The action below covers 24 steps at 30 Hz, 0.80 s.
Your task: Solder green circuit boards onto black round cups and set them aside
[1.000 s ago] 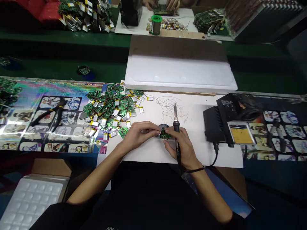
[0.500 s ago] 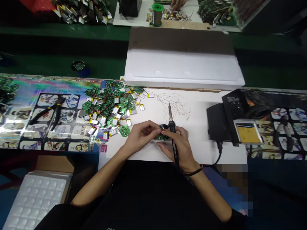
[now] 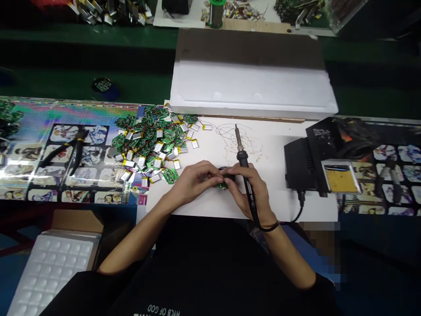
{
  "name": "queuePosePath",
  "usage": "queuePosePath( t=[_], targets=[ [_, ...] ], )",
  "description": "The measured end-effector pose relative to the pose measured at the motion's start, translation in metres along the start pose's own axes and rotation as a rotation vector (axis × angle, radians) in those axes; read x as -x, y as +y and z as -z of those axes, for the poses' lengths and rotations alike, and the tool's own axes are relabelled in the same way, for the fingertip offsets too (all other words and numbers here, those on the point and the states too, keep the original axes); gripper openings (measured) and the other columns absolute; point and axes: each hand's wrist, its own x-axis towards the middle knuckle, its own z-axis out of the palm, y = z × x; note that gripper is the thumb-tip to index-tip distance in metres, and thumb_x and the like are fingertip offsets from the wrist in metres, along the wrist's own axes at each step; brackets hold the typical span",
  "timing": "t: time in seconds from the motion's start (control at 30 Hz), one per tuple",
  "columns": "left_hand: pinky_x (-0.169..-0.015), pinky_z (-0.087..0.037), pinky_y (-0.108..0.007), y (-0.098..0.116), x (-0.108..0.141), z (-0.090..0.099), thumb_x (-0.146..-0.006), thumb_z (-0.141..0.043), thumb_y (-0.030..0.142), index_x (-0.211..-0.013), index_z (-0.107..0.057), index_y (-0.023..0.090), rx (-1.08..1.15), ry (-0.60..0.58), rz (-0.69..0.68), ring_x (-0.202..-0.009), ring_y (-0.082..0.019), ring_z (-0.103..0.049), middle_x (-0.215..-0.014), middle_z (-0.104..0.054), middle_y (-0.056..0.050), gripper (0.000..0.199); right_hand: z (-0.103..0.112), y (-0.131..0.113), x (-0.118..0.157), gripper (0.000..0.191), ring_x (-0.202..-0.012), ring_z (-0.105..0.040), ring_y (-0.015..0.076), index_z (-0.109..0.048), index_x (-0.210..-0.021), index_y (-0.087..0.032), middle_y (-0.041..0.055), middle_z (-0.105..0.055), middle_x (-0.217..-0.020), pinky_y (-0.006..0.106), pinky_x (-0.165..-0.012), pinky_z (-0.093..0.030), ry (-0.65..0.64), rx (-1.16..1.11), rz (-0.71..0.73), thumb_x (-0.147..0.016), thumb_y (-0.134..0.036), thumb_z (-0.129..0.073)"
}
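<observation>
Over the white work surface, my left hand (image 3: 196,181) is closed, its thumb and fingertips pinching a small green circuit board (image 3: 222,186) with a dark part on it. My right hand (image 3: 252,193) carries a soldering iron (image 3: 242,157) across the palm, tip pointing up and away from me. The thumb and index finger of that hand also press on the board from the right. Fingers hide most of the board. Left of my hands lies a pile of green circuit boards (image 3: 144,140) wired to silver battery cells (image 3: 158,146).
A white foam block (image 3: 253,87) stands behind the work surface. To the right sits a black soldering station (image 3: 299,166) beside a tray with a yellow sponge (image 3: 342,179). Black-handled pliers (image 3: 79,149) lie left. Thin wire (image 3: 226,131) and scraps are scattered ahead. A solder spool (image 3: 216,13) stands beyond.
My right hand has turned, and its thumb now meets the board beside my left fingertips. The soldering iron's tip has shifted up and slightly right. A hand at the far top has left view.
</observation>
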Motion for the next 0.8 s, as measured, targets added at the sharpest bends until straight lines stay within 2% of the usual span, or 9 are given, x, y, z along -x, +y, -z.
queuePosePath(
  t=[0.17,0.27,0.43,0.67,0.8],
  targets=[
    [-0.075,-0.045,-0.021,0.0010,0.0020,0.0005,-0.102,-0.076,0.021,-0.103,-0.077,0.018,-0.017,-0.007,-0.045,-0.085,-0.011,-0.062,-0.097,-0.073,-0.001,0.003,-0.0001,-0.0001,0.0007,0.036,-0.102,-0.073,0.0188,-0.064,-0.124,-0.031,0.0000,-0.078,-0.107,0.036,-0.091,-0.061,0.048,0.027,-0.014,-0.097,-0.010,-0.075],
    [-0.080,-0.048,-0.022,0.0018,0.0021,-0.0007,-0.103,-0.074,0.021,-0.102,-0.075,0.018,-0.012,-0.014,-0.046,-0.090,-0.011,-0.065,-0.100,-0.072,-0.002,0.004,-0.0009,0.0001,0.0012,0.032,-0.097,-0.076,0.0173,-0.066,-0.121,-0.030,-0.0014,-0.078,-0.104,0.035,-0.093,-0.061,0.097,0.051,-0.048,-0.096,-0.014,-0.078],
    [-0.080,-0.050,-0.022,0.0024,0.0015,-0.0037,-0.094,-0.086,0.025,-0.102,-0.072,0.018,-0.060,0.033,-0.108,-0.090,-0.013,-0.065,-0.096,-0.072,0.000,0.018,-0.0001,0.0002,0.0022,0.028,-0.093,-0.080,0.0159,-0.066,-0.114,-0.029,-0.0029,-0.079,-0.099,0.032,-0.091,-0.062,0.122,0.042,-0.116,-0.095,-0.019,-0.083],
    [-0.084,-0.049,-0.028,0.0044,0.0017,-0.0047,-0.103,-0.075,0.020,-0.104,-0.071,0.017,-0.229,0.065,-0.224,-0.091,-0.015,-0.064,-0.094,-0.072,-0.002,0.005,0.0025,-0.0017,0.0043,0.027,-0.093,-0.079,0.0175,-0.066,-0.115,-0.028,-0.0013,-0.078,-0.101,0.034,-0.089,-0.063,0.109,0.082,-0.111,-0.095,-0.018,-0.082],
    [-0.086,-0.050,-0.029,0.0085,0.0029,-0.0058,-0.105,-0.071,0.019,-0.101,-0.068,0.017,-0.192,0.062,-0.210,-0.094,-0.016,-0.063,-0.096,-0.070,-0.003,0.006,-0.0005,-0.0026,0.0060,0.027,-0.092,-0.076,0.0178,-0.066,-0.116,-0.029,-0.0013,-0.077,-0.099,0.035,-0.087,-0.062,0.099,0.124,-0.091,-0.095,-0.017,-0.079]
  ],
)
